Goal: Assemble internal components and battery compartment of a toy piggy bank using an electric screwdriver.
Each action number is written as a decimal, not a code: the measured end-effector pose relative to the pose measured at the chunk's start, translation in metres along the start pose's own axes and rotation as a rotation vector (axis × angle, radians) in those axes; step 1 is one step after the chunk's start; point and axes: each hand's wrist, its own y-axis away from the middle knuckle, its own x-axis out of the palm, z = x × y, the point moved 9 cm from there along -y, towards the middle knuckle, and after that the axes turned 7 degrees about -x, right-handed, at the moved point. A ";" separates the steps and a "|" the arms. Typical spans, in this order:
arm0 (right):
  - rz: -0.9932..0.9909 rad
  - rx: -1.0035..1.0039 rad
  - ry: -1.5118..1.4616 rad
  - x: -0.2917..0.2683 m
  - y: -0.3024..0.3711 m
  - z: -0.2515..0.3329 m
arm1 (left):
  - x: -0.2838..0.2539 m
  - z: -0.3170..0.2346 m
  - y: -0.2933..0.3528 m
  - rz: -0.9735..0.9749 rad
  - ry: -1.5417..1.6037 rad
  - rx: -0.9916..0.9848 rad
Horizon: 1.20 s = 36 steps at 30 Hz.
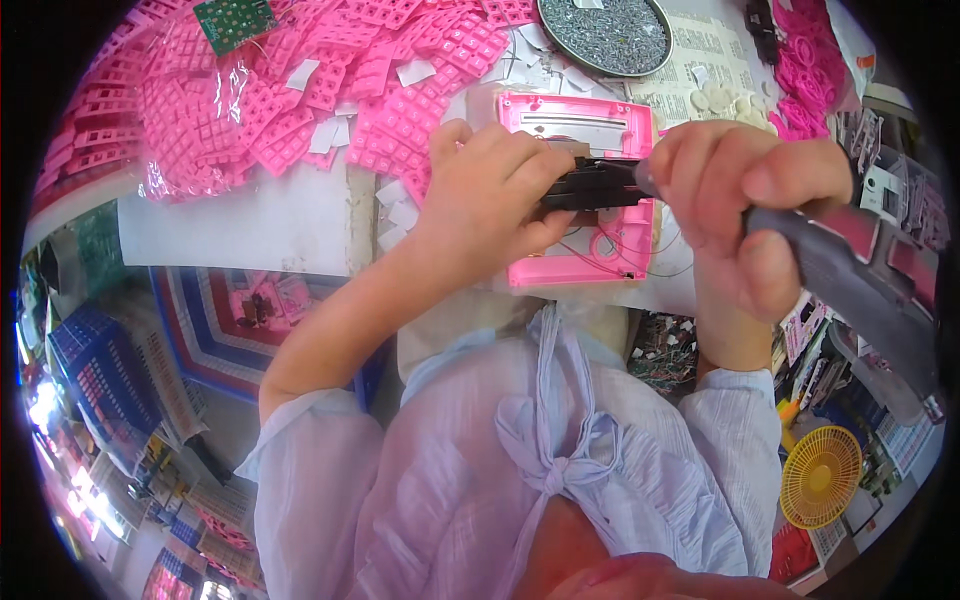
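Observation:
A pink plastic casing (570, 272) lies on the worktable in front of me, with thin wires (655, 268) trailing out of its near right part. My left hand (490, 190) is closed on a black plastic part (597, 188) over the middle of the casing, thumb on the near side and fingers on the far side. My right hand (745, 190) wraps round a dark grey power screwdriver (850, 262). Its front end points left and meets the right side of the black part; the tip itself is hidden. The tool's back end reaches toward the lower right.
Pink keypads (400, 120) are heaped at the back left, some in a clear bag, with a green circuit board (235, 24) on top. A round tray of small screws (607, 68) stands at the back. Pink cords (803, 70) lie back right. Below left is a blue-and-red basket (190, 330).

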 end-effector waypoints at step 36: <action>0.256 0.114 -0.080 0.007 -0.005 -0.027 | -0.001 -0.003 0.005 -0.024 0.011 0.094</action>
